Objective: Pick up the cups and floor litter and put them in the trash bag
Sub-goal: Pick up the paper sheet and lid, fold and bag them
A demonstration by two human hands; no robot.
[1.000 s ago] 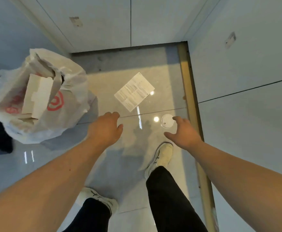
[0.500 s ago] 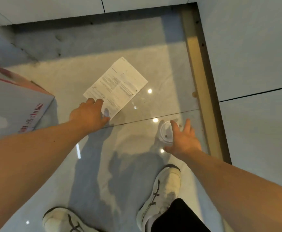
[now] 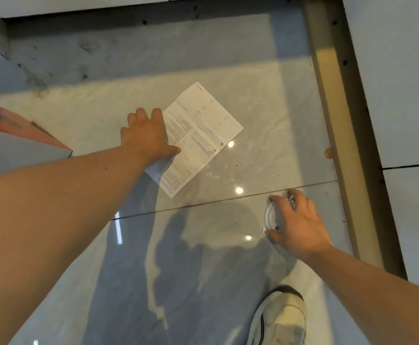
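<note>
A printed sheet of paper [image 3: 203, 138] lies flat on the glossy grey floor tiles. My left hand [image 3: 146, 135] rests on its left edge, the thumb pressing on the sheet and the fingers spread beyond the edge. A cup with a white lid [image 3: 270, 217] stands on the floor to the lower right. My right hand [image 3: 299, 227] is curled over it from the right, thumb and fingers around the lid's rim. Most of the cup is hidden under the hand. The trash bag is out of view.
A grey box with a red edge [image 3: 16, 143] stands at the left, close to my left forearm. A brass floor strip [image 3: 328, 108] runs along the right wall panels [image 3: 402, 70]. My white shoe [image 3: 280, 317] is planted just below the cup.
The camera has dropped closer to the floor. My left hand slid from the paper's corner onto its left edge. My right hand moved over the cup lid and curled around it.
</note>
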